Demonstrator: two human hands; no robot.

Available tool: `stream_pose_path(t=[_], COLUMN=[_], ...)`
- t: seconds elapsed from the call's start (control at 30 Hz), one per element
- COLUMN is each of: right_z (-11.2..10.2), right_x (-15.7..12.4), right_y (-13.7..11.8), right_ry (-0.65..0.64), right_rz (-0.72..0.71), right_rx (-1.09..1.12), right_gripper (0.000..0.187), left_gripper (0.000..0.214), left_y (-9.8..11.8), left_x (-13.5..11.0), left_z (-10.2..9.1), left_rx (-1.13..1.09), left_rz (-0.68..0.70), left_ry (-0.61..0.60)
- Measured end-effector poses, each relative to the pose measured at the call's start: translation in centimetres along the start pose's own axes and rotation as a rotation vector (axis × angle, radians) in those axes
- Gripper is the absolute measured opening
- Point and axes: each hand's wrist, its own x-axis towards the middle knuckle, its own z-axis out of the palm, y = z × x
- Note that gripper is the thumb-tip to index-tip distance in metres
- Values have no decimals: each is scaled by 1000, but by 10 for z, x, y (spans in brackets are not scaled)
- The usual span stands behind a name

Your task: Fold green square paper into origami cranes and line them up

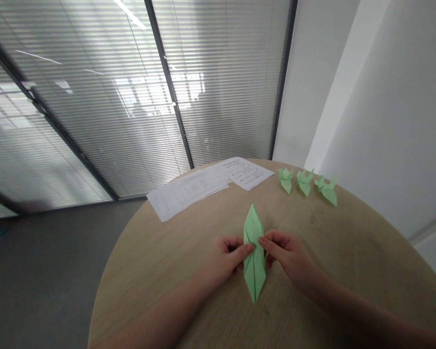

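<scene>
A folded sheet of light green origami paper (255, 271), long and narrow with pointed ends and a crease down its middle, is held over the table between both hands. My left hand (233, 256) pinches its left edge, thumb on the front face near the middle. From the other side my right hand (281, 249) grips the right edge, its thumb also on the front. The fingers behind the paper are partly hidden. Beyond the hands, at the far right, stand three folded green paper cranes: one (286, 180), another (305, 182) and a third (327, 189).
Printed white sheets (189, 189) lie overlapping at the far edge of the round wooden table (160, 252). Behind it rises a glass partition with blinds (225, 97). A white wall (396, 121) stands close on the right. Grey floor (58, 271) shows at left.
</scene>
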Motion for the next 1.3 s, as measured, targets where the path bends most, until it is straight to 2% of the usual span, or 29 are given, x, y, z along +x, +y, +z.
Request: stream_pose_path(t=[0.23,0.5,0.7,1.0,1.3], right_z=[1,1,5,2,0], right_x=[1,-1,-1,1,3], right_y=[10,0,-1,-1,2], right_ry=[0,41,27,26,26], right_rz=[-22,-92,-36,49,101], right_rx=[-51,-134,-95,60,4], right_gripper=[39,35,32,36,32], left_gripper=[52,55,45,37,38], left_y=[-5,-5,2,4,0], left_x=[-1,1,0,-4,-2], left_z=[-2,-5,-3,3,2], left_rx=[9,30,6,71,149], left_rz=[34,-19,20,-26,11], left_ry=[-39,-66,-36,-25,1])
